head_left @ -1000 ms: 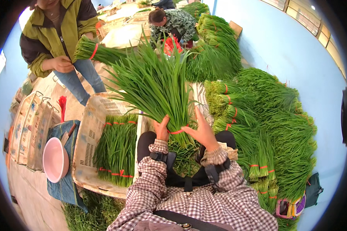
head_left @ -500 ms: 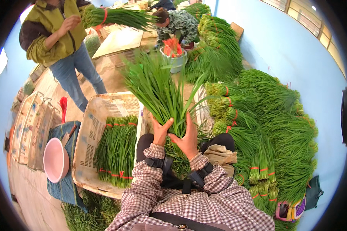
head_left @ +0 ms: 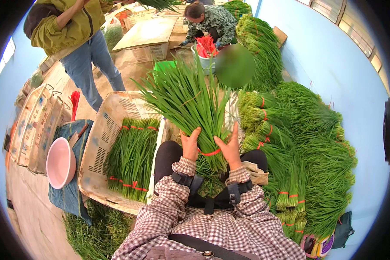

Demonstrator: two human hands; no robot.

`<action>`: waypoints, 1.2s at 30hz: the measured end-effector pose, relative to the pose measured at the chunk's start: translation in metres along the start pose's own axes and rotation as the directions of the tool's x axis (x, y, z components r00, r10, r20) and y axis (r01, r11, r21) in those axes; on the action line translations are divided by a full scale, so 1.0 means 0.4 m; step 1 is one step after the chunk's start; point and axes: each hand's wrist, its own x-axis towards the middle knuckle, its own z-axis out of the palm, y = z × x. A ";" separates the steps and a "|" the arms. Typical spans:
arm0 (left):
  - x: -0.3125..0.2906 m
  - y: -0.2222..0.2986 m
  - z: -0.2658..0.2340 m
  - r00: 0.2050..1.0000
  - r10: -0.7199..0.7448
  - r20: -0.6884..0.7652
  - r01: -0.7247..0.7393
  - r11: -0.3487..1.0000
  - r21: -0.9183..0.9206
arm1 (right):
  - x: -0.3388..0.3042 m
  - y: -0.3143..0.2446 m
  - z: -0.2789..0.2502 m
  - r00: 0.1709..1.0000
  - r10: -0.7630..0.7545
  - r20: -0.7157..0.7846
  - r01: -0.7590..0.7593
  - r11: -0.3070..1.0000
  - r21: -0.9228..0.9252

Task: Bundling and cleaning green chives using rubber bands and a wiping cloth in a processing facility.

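Observation:
A thick bunch of long, flat-leaved green chives point(head_left: 195, 102) stands between my hands over my lap, leaf tips fanning up and away. A red tie point(head_left: 210, 152) goes round its lower part. My left hand point(head_left: 190, 144) grips the bunch's left side, thumb up along the leaves. My right hand point(head_left: 230, 147) presses the right side with its thumb, the index finger pointing up; its other fingers are partly hidden. Left of my knee, a plastic crate point(head_left: 87, 173) holds chive bunches point(head_left: 132, 160) tied with red bands.
Tied green bunches point(head_left: 320, 160) are heaped along the right wall. A pink basin point(head_left: 60, 162) rests on blue cloth at the left, beside a knife point(head_left: 78, 135). One person point(head_left: 84, 56) stands far left; another point(head_left: 208, 21) bends over a bucket point(head_left: 206, 63). Loose greens point(head_left: 97, 232) lie below the crate.
The bunch and my hands have moved lower and to the right, and the red tie now shows. The standing person's bunch has risen mostly out of view. The view has shifted slightly.

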 end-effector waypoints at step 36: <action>0.052 -0.021 -0.086 0.996 -0.035 0.083 0.032 0.999 0.031 | 0.044 -0.055 -0.343 0.818 -0.223 0.531 0.558 0.532 -0.636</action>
